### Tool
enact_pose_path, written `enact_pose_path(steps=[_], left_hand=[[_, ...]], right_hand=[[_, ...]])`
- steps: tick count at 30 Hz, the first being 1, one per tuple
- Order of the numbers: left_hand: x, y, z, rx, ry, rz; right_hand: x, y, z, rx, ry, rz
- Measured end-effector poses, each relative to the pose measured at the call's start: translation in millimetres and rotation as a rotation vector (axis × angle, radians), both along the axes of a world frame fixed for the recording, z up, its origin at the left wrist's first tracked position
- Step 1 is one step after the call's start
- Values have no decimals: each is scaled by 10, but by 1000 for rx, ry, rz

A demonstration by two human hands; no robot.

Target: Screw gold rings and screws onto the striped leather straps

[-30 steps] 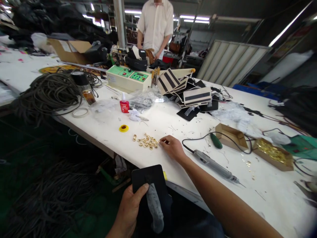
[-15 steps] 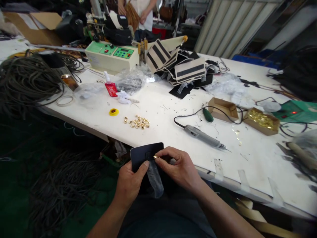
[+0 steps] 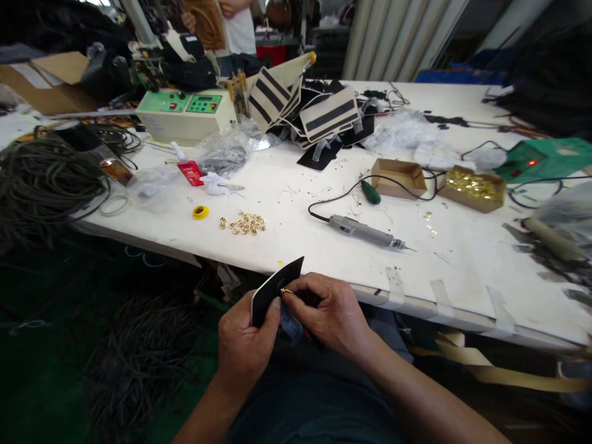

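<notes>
A flat black panel (image 3: 272, 295) with a pale edge is gripped by my left hand (image 3: 247, 339), thumb on its dark face. My right hand (image 3: 328, 308) pinches a small gold metal piece (image 3: 285, 290) against that face. Clear plastic (image 3: 290, 327) hangs below the panel, partly hidden by my hands. On the table beyond lies a group of small gold fittings (image 3: 247, 223), with a yellow ring-shaped item (image 3: 200, 213) to their left.
The white table (image 3: 287, 216) bears a grey electric screwdriver (image 3: 365, 232), a red bottle (image 3: 189, 171), a carton of gold pieces (image 3: 474, 187), an open carton (image 3: 398, 179), striped panels (image 3: 329, 114) and a control box (image 3: 185, 116). A person (image 3: 238, 31) stands behind.
The panel has turned more edge-on, and its hanging plastic shows less. My right hand still pinches the gold piece at the panel. The camera view has shifted, moving the table items left.
</notes>
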State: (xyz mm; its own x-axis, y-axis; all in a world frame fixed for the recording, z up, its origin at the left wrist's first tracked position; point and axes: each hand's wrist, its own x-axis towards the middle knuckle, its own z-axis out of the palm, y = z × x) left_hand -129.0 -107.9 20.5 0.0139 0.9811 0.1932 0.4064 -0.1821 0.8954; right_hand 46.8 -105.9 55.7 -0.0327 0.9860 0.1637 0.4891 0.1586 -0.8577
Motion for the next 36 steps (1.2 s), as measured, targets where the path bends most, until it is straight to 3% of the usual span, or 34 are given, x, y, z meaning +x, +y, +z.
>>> enact_pose_path(steps=[12, 19, 24, 30, 36], left_hand=[[74, -91, 9, 164, 71, -102], [106, -118, -16, 293, 135, -85], [126, -119, -59, 383, 120, -123], [181, -140, -83, 418, 206, -142], [317, -183, -36, 368, 215, -234]], right_hand=[[-15, -87, -91, 97, -59, -38], [-47, -122, -128, 116, 51, -192], [-39, -179, -131, 177, 20, -141], [48, -229, 22, 153, 28, 38], [103, -136, 25, 11, 102, -186]])
